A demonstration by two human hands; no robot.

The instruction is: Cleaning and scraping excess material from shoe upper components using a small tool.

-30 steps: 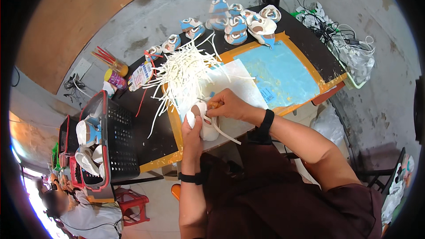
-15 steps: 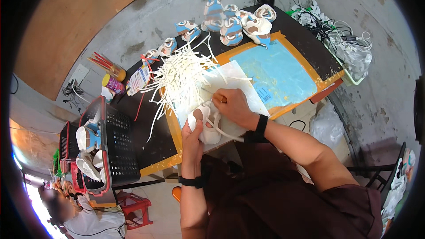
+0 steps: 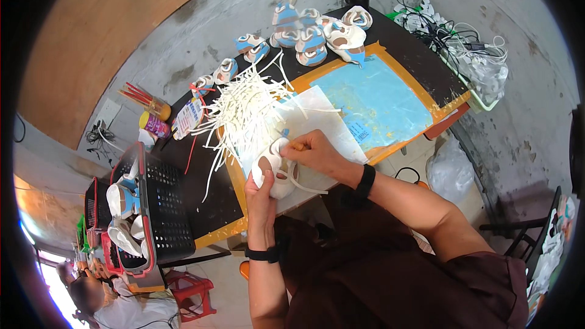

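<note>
A white shoe upper (image 3: 281, 187) with brown patches is held just over the desk's near edge, toward the near left corner. The left hand (image 3: 261, 192) grips its side, thumb pressed on top; the right hand (image 3: 314, 152) is closed, fingers pinching a small orange-brown handle (image 3: 297, 145) at the upper's far end. Whatever tip the handle has is not clear.

A narrow, pale strip (image 3: 311, 190) hangs from the upper's right side — its loose end could snag on a sleeve or twist if tugged at an angle. The upper looks soft and rounded, so a hard pull might pucker it; if the handle carries a point, a slip could reach the left thumb.

Beneath lies a smooth white sheet (image 3: 326, 119), and left of it a tangled heap of strips (image 3: 244, 106), flat and springy-looking, where one careless pull may drag out several. To the right, a glossy blue mat (image 3: 384, 94) is flecked with yellow and bordered by orange tape. Blue-and-white shoe uppers (image 3: 311, 45) line the desk's far edge — puffy, stacked, likely to topple if bumped. A perforated dark basket (image 3: 167, 201) stands at the left edge.
</note>
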